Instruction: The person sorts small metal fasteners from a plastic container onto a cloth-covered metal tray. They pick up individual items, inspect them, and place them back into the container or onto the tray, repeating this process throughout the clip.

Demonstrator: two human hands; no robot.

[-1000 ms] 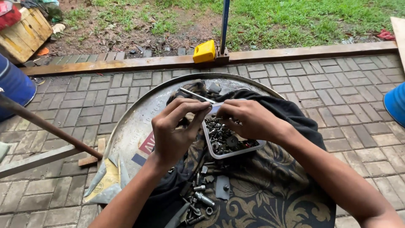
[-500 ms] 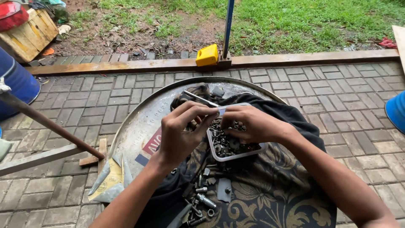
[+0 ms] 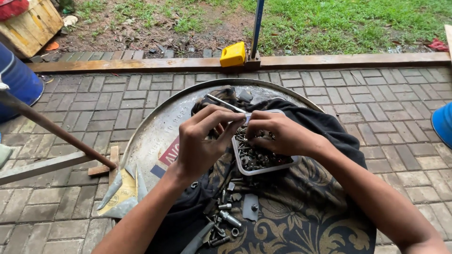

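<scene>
Your left hand and right hand meet over the far edge of the white tray, fingertips pinched together on a small metal piece (too small to tell what kind). The tray of bolts sits on the dark cloth spread over the round metal lid. Judge the piece stiff, light and probably slick, so it wants a firm fingertip pinch at its ends. A thin rod slants behind your left fingers. Compared with half a second ago, both hands sit at the same spot above the tray, the pinch unchanged; only the view has shifted slightly.
</scene>
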